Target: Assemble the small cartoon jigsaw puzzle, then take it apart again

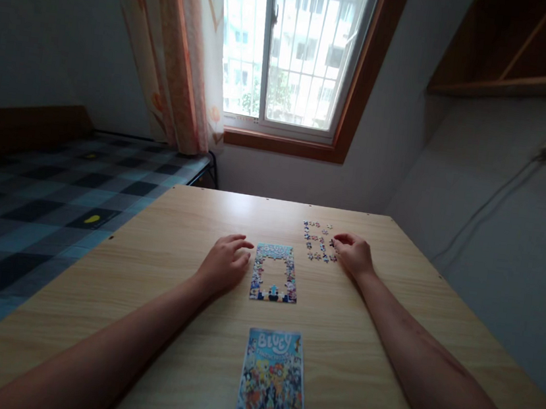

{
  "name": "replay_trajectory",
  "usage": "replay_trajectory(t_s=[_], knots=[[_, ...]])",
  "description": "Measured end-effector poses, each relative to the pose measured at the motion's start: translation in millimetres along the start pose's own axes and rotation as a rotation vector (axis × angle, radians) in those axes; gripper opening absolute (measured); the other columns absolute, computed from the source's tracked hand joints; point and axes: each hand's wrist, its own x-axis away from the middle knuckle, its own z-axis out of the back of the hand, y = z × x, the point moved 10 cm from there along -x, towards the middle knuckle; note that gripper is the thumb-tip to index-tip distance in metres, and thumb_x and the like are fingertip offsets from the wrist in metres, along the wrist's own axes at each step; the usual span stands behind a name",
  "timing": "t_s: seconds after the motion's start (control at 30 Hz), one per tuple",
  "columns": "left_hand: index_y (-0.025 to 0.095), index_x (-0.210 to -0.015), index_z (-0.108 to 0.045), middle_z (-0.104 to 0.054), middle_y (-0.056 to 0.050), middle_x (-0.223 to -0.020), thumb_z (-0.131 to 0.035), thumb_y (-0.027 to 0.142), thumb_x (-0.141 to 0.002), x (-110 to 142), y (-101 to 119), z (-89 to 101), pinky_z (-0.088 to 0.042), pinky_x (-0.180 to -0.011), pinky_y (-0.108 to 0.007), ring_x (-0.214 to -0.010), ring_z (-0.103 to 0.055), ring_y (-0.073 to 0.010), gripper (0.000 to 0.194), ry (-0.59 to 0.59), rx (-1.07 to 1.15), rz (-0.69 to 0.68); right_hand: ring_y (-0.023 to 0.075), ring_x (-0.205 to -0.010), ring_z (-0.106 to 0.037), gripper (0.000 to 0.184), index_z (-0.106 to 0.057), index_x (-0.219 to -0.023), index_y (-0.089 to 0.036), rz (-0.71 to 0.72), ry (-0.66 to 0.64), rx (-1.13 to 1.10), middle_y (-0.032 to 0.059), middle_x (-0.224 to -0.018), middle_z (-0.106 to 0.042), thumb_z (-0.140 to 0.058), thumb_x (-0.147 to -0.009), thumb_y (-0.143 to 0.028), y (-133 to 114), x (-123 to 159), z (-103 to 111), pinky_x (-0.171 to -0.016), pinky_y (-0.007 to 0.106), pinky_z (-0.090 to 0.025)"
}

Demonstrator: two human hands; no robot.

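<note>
A partly assembled jigsaw puzzle (255,288) lies on the table, its border joined around a bare middle, with a few pieces filling the bottom. Just left of it my left hand (227,260) rests on the wood, fingers spread and holding nothing. Beyond the puzzle to the right, several loose jigsaw pieces (314,256) are scattered in a loose group. At that group's right edge my right hand (354,253) pinches a small dark jigsaw piece (332,243) between thumb and fingertips. The fingers partly hide this piece.
A Bluey picture box or card (273,384) lies near me on the wooden table (178,325). To the left is a bed (55,191) with a checked cover. A curtained window (304,56) is ahead; a shelf (516,85) and cable hang on the right wall.
</note>
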Motion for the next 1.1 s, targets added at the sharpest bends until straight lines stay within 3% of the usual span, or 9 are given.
replay_trajectory(t_s=[0.3,0.47,0.77,0.9,1.03,1.1], knots=[[0.021,-0.102,-0.076,-0.067,-0.01,-0.127,-0.053,0.027,-0.086,0.5,1.1,0.4,-0.043,-0.111,-0.05,-0.123,-0.058,-0.028,0.029,0.007,0.008,-0.006,0.0209,-0.082,-0.07,0.019,-0.077,-0.087,-0.026,0.019,-0.042,0.175,0.0004,-0.082,-0.077,-0.066,-0.077,-0.037,-2.9,-0.1,-6.5,-0.08,0.031,-0.052],[0.021,-0.103,-0.076,-0.067,-0.01,-0.128,-0.053,0.029,-0.086,1.3,0.9,0.0,-0.043,-0.111,-0.05,-0.124,-0.057,-0.0284,0.03,-0.002,0.012,0.002,0.0251,-0.09,-0.065,0.018,-0.078,-0.09,-0.028,0.113,-0.06,0.375,0.0001,-0.081,-0.077,-0.064,-0.08,-0.032,-18.2,3.9,-8.7,-0.087,0.037,-0.047],[0.021,-0.102,-0.077,-0.068,-0.01,-0.127,-0.054,0.027,-0.086,0.5,-0.5,-2.6,-0.043,-0.111,-0.049,-0.123,-0.058,-0.0282,0.029,0.003,0.022,0.008,0.0294,-0.105,-0.058,0.025,-0.08,-0.098,-0.026,0.214,0.064,0.461,0.006,-0.108,-0.076,-0.058,-0.086,-0.027,-45.5,7.6,2.2,-0.09,0.041,-0.04],[0.02,-0.102,-0.077,-0.069,-0.01,-0.125,-0.054,0.026,-0.085,0.2,-1.1,-3.0,-0.043,-0.111,-0.047,-0.122,-0.059,-0.0274,0.029,0.004,0.045,0.035,0.0314,-0.106,-0.059,0.025,-0.081,-0.097,-0.028,0.203,-0.099,0.576,0.0071,-0.107,-0.077,-0.059,-0.086,-0.033,-64.9,-12.7,-22.0,-0.092,0.044,-0.04],[0.019,-0.102,-0.077,-0.069,-0.01,-0.124,-0.054,0.026,-0.085,0.4,-2.6,-3.4,-0.043,-0.111,-0.048,-0.122,-0.059,-0.0278,0.029,0.004,0.055,0.048,0.03,-0.101,-0.065,0.022,-0.082,-0.09,-0.029,0.055,-0.371,0.711,0.0085,-0.095,-0.078,-0.062,-0.084,-0.037,-70.7,-37.8,-61.0,-0.091,0.043,-0.043],[0.02,-0.101,-0.077,-0.069,-0.01,-0.124,-0.055,0.026,-0.085,0.9,-3.2,-2.8,-0.043,-0.111,-0.048,-0.122,-0.059,-0.028,0.028,0.011,0.06,0.049,0.0305,-0.099,-0.067,0.021,-0.081,-0.08,-0.025,0.007,-0.409,0.744,0.0114,-0.088,-0.077,-0.065,-0.081,-0.04,-73.7,-48.5,-73.6,-0.09,0.043,-0.044]])
